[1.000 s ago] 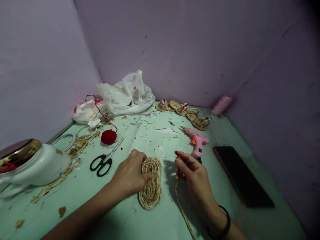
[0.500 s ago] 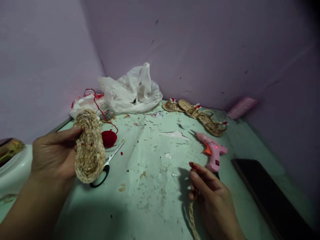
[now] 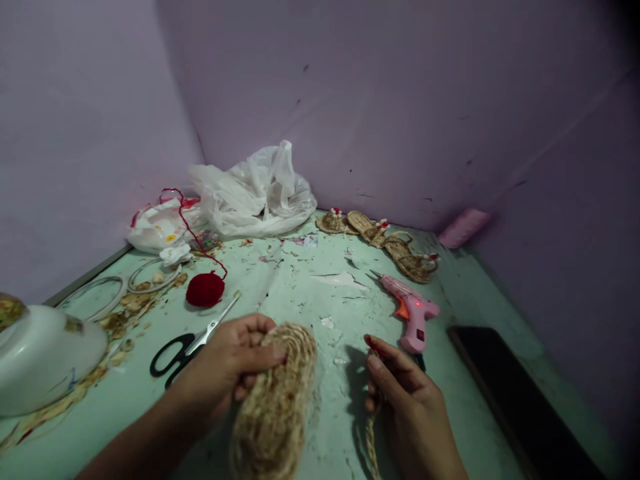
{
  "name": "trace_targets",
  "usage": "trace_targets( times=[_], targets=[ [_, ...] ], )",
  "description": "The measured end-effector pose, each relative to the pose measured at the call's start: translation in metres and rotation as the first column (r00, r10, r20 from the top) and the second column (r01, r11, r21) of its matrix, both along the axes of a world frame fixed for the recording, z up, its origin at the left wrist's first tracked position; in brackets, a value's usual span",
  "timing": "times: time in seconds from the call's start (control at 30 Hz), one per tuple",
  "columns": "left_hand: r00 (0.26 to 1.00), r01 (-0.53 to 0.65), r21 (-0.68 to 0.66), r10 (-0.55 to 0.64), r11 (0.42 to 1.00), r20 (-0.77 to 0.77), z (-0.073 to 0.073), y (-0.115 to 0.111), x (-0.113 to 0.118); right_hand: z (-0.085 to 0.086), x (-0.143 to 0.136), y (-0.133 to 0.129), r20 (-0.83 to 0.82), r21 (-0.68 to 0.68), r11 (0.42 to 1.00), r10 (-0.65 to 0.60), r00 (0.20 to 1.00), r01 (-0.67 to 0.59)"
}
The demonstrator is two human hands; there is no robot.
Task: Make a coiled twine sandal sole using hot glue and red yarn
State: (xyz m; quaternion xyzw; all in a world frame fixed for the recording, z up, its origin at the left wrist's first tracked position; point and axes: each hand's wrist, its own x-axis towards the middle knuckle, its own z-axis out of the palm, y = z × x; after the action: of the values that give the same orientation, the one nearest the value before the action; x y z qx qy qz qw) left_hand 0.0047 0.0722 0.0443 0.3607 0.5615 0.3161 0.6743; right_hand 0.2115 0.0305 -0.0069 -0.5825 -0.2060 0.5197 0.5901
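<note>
My left hand (image 3: 227, 367) grips the upper end of an oval woven straw sole (image 3: 275, 413), thumb on its face, above the front middle of the table. On the right, my right hand (image 3: 405, 400) pinches the end of a braided straw cord (image 3: 371, 443) that hangs down out of view. A pink glue gun (image 3: 413, 310) with a small red light lies just beyond my right hand. Black-handled scissors (image 3: 193, 347) rest open beside my left hand, partly covered by it. Behind them sits a red yarn ball (image 3: 205, 289).
A white plastic bag (image 3: 255, 193) is against the back wall. Small woven slippers (image 3: 407, 257) with red and white beads lie at the back right. A dark phone (image 3: 520, 400) lies at the right; a white bowl (image 3: 47, 360) and two rings stand left.
My left hand has brought the woven sole rightward and down, nearer my right hand. The view has shifted slightly, showing more of the scissors and bowl. My right hand still pinches the cord.
</note>
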Motion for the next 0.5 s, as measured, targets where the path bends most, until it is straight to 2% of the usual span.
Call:
trace_targets(
  times=[0.07, 0.1, 0.13, 0.2, 0.23, 0.27, 0.33, 0.4, 0.43, 0.5],
  targets=[
    [0.986, 0.157, -0.021, -0.158, 0.987, -0.063, -0.010, -0.007, 0.011, 0.004, 0.000, 0.000, 0.008, 0.021, 1.000, 0.000, 1.000, -0.001],
    [0.965, 0.216, 0.021, -0.210, 0.976, -0.158, -0.012, -0.010, 0.014, 0.006, 0.000, 0.000, 0.011, 0.036, 0.999, 0.001, 1.000, -0.002],
    [0.933, 0.250, 0.098, -0.213, 0.963, -0.291, -0.013, -0.012, 0.015, 0.009, 0.001, 0.000, 0.017, 0.052, 0.999, 0.001, 1.000, -0.002],
    [0.825, 0.283, 0.290, -0.078, 0.914, -0.560, -0.012, -0.014, 0.011, 0.013, 0.002, 0.000, 0.026, 0.081, 0.997, -0.002, 1.000, -0.001],
    [0.771, 0.290, 0.374, 0.016, 0.881, -0.636, -0.010, -0.014, 0.008, 0.015, 0.002, 0.000, 0.028, 0.095, 0.995, -0.005, 1.000, 0.002],
    [0.736, 0.301, 0.439, 0.086, 0.847, -0.671, -0.008, -0.014, 0.006, 0.015, 0.003, 0.000, 0.028, 0.109, 0.994, -0.009, 1.000, 0.006],
    [0.735, 0.348, 0.533, 0.128, 0.771, -0.666, -0.006, -0.012, 0.005, 0.014, 0.004, 0.001, 0.024, 0.134, 0.991, -0.016, 1.000, 0.013],
    [0.761, 0.432, 0.608, 0.093, 0.666, -0.642, -0.005, -0.006, 0.012, 0.011, 0.004, 0.002, 0.029, 0.149, 0.989, -0.014, 0.999, 0.009],
    [0.751, 0.495, 0.613, 0.051, 0.616, -0.658, -0.006, -0.002, 0.019, 0.009, 0.004, 0.002, 0.034, 0.151, 0.988, -0.007, 0.999, 0.002],
    [0.664, 0.644, 0.527, -0.063, 0.555, -0.745, -0.009, 0.009, 0.037, 0.004, 0.003, 0.002, 0.042, 0.155, 0.988, 0.008, 0.999, -0.014]
  ],
)
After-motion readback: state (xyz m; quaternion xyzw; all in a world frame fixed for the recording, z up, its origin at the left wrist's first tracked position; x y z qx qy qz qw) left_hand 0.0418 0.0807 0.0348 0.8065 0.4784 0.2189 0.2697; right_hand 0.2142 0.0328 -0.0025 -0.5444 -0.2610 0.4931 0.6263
